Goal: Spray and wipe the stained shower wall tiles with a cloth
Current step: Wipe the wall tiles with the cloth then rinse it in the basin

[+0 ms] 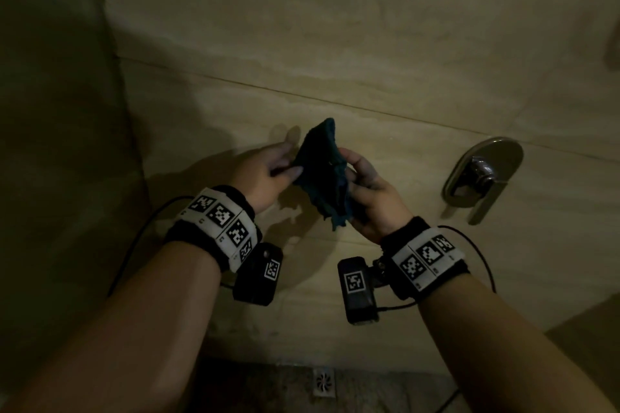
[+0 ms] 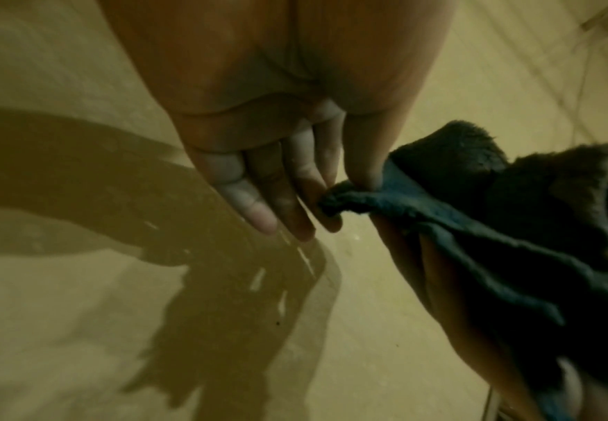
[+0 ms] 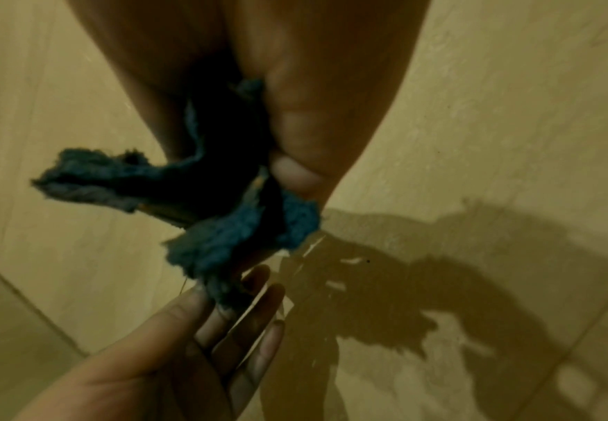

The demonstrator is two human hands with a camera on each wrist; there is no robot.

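A: Biggest thing I had in frame was the beige tiled wall, with a wet patch below the hands. A chrome mixer handle sat to the right, well apart from them.

B: And the cloth?

A: The cloth was dark teal, frayed and crumpled, held up in front of the wall between both hands. My right hand had fingers curled round it. My left hand pinched one edge with the thumb.

B: Did the wrist cams add anything?

A: The left wrist view showed the other fingers straight, off the cloth. The right wrist view showed loose threads at the hem. Only the head view caught the floor drain, under the arms.
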